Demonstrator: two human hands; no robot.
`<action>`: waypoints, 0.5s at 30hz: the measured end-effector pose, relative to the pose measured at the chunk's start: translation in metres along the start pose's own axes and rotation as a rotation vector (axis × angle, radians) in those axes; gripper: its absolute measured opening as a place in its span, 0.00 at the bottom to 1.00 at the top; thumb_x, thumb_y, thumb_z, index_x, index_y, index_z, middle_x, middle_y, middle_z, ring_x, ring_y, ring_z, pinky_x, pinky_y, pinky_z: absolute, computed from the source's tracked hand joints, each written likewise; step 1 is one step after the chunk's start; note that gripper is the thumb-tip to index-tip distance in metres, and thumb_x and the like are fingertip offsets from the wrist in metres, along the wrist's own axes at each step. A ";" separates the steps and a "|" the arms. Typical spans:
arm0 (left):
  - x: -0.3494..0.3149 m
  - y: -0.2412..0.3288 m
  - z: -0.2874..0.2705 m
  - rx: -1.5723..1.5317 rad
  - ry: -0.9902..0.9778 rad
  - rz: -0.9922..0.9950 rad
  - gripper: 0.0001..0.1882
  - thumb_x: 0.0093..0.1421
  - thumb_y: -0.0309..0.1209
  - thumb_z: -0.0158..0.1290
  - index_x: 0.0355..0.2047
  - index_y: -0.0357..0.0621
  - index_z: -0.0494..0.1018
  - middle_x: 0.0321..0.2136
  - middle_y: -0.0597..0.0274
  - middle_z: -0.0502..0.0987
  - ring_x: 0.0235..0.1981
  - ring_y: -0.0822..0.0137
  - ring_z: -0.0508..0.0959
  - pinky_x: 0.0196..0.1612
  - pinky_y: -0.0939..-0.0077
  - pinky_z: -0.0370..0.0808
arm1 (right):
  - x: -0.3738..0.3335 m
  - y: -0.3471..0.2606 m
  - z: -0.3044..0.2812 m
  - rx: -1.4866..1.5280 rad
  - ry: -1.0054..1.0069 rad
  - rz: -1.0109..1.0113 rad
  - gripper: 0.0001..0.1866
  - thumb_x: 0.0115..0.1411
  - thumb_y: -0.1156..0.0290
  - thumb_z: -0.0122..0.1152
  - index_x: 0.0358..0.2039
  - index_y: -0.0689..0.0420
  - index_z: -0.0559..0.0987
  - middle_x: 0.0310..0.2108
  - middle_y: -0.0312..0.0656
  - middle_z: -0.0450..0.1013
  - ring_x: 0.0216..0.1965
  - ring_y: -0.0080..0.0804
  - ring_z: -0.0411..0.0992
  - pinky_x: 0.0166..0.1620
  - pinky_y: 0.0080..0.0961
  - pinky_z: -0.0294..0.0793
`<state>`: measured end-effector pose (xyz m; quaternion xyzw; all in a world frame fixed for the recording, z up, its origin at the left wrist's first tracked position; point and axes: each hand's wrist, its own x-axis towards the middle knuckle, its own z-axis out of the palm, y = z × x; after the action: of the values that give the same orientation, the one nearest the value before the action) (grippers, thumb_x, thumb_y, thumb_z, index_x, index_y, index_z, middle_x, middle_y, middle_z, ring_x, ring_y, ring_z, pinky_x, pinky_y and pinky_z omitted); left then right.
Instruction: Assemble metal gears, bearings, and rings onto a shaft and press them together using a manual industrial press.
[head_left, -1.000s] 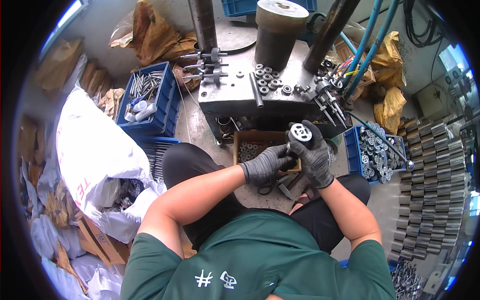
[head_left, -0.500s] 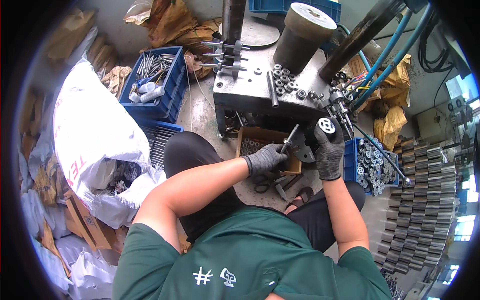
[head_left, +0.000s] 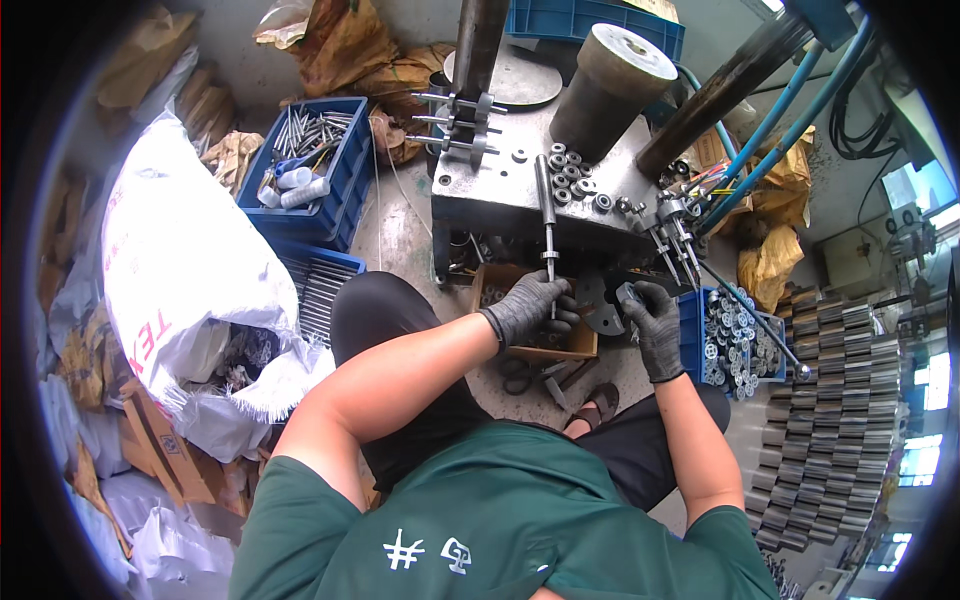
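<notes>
My left hand (head_left: 530,308), in a grey glove, grips the lower end of a long steel shaft (head_left: 546,212) that stands up against the front of the metal press table (head_left: 490,195). My right hand (head_left: 652,320), also gloved, holds a dark round flanged part (head_left: 598,303) on edge beside the shaft's lower end. Both hands hover over a small brown box of metal parts (head_left: 572,344) on the floor between my knees. Several bearings (head_left: 570,178) lie on the table top behind the shaft.
A blue crate of shafts and tubes (head_left: 310,165) stands at the left, with a white sack (head_left: 185,260) beside it. A blue crate of round parts (head_left: 735,335) sits at the right, next to rows of stacked metal sleeves (head_left: 830,400). A dark cylinder (head_left: 605,85) stands on the table.
My left hand has raised the shaft upright against the table front. My right hand has lowered the round part and turned it edge-on beside the shaft.
</notes>
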<state>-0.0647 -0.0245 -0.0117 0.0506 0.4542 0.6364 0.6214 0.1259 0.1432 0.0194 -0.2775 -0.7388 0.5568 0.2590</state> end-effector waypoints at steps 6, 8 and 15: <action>0.004 0.025 0.010 -0.227 -0.042 0.080 0.12 0.70 0.36 0.51 0.48 0.44 0.66 0.35 0.50 0.77 0.29 0.57 0.82 0.28 0.63 0.81 | 0.027 -0.079 -0.004 0.020 -0.181 -0.106 0.22 0.53 0.80 0.69 0.50 0.61 0.77 0.43 0.38 0.78 0.46 0.25 0.75 0.52 0.25 0.76; 0.004 0.031 0.008 -0.240 -0.017 0.129 0.12 0.70 0.34 0.50 0.50 0.45 0.66 0.35 0.50 0.77 0.30 0.57 0.81 0.29 0.62 0.80 | 0.054 -0.116 -0.003 -0.081 -0.212 -0.236 0.22 0.54 0.79 0.70 0.50 0.60 0.77 0.41 0.37 0.78 0.44 0.23 0.76 0.51 0.24 0.77; 0.032 0.024 -0.005 -0.101 0.089 0.289 0.22 0.66 0.25 0.48 0.60 0.46 0.62 0.36 0.50 0.78 0.29 0.54 0.83 0.31 0.63 0.82 | 0.181 -0.209 0.018 -0.331 -0.036 -0.519 0.25 0.57 0.63 0.75 0.50 0.62 0.79 0.40 0.41 0.81 0.41 0.24 0.79 0.48 0.24 0.80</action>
<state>-0.0929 0.0041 -0.0157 0.0558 0.4369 0.7426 0.5044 -0.0408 0.2099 0.2299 -0.1082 -0.8700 0.3492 0.3308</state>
